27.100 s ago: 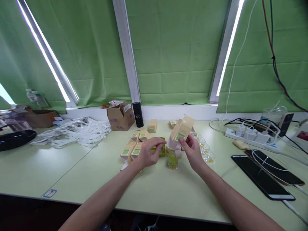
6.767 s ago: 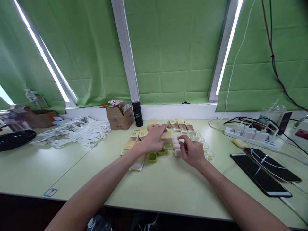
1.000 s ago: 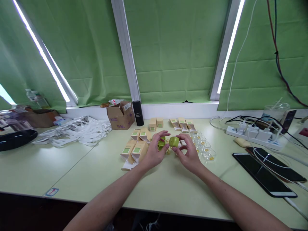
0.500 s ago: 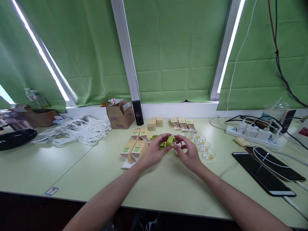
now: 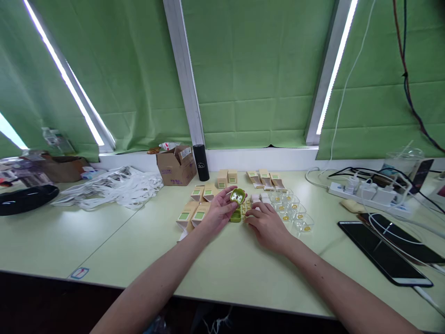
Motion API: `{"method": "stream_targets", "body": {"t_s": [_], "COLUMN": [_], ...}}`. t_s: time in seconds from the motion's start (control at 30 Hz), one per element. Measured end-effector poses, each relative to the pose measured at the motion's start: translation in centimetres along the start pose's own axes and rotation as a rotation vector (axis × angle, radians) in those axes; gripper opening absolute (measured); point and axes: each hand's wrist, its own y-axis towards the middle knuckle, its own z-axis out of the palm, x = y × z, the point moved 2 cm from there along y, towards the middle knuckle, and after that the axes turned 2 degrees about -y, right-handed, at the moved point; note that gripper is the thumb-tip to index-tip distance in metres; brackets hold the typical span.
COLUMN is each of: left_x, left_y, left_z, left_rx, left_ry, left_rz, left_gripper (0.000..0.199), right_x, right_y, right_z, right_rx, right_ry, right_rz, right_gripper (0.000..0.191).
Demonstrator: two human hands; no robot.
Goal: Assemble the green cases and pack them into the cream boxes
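My left hand [image 5: 219, 211] holds a small green case [image 5: 238, 196] between thumb and fingers, its open side facing me with something white inside. Another green case [image 5: 235, 216] lies on the table just below it. My right hand [image 5: 266, 225] is low over small white and yellowish pieces [image 5: 255, 198], fingers bent and pointing left; what its fingertips grip, if anything, is hidden. Clear plastic cups [image 5: 303, 223] with yellow spots stand in rows to its right. Tan boxes with green squares [image 5: 184, 216] are beside my left hand.
More tan boxes [image 5: 222, 179] stand behind, near a black cylinder [image 5: 200, 162] and a cardboard box [image 5: 176, 165]. White straps [image 5: 111, 188] are piled at left. Phones [image 5: 384, 253], cables and a power strip [image 5: 370, 197] lie at right.
My hands have moved apart. My left hand now shows the green case's inside, and my right hand has come down to the small pieces. The view has shifted slightly.
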Motion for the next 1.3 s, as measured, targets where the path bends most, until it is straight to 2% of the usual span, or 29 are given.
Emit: {"method": "stream_targets", "body": {"t_s": [0.2, 0.33, 0.57, 0.8, 0.97, 1.2, 1.3], "left_x": [0.4, 0.3, 0.0, 0.1, 0.1, -0.1, -0.1], "left_y": [0.1, 0.1, 0.1, 0.2, 0.2, 0.0, -0.1], "left_z": [-0.3, -0.2, 0.0, -0.3, -0.1, 0.2, 0.3], "left_rx": [0.007, -0.012, -0.052, -0.090, -0.111, -0.104, -0.112], "left_ry": [-0.035, 0.005, 0.063, 0.129, 0.203, 0.289, 0.343], "left_rz": [-0.010, 0.014, 0.039, 0.087, 0.102, 0.112, 0.112], "left_gripper": [0.063, 0.061, 0.063, 0.062, 0.061, 0.057, 0.057], "right_x": [0.5, 0.6, 0.4, -0.1, 0.0, 0.1, -0.1], "right_y": [-0.1, 0.1, 0.2, 0.3, 0.4, 0.6, 0.6], "right_z": [0.1, 0.1, 0.3, -0.2, -0.9, -2.1, -2.2], "right_rx": [0.166, 0.175, 0.091, -0.141, -0.250, -0.437, -0.473], "right_ry": [-0.117, -0.166, -0.188, -0.133, 0.116, 0.669, 0.834], "right_rz": [-0.045, -0.060, -0.087, -0.012, 0.068, 0.301, 0.394], "right_gripper": [0.028, 0.026, 0.024, 0.016, 0.018, 0.014, 0.017]}}
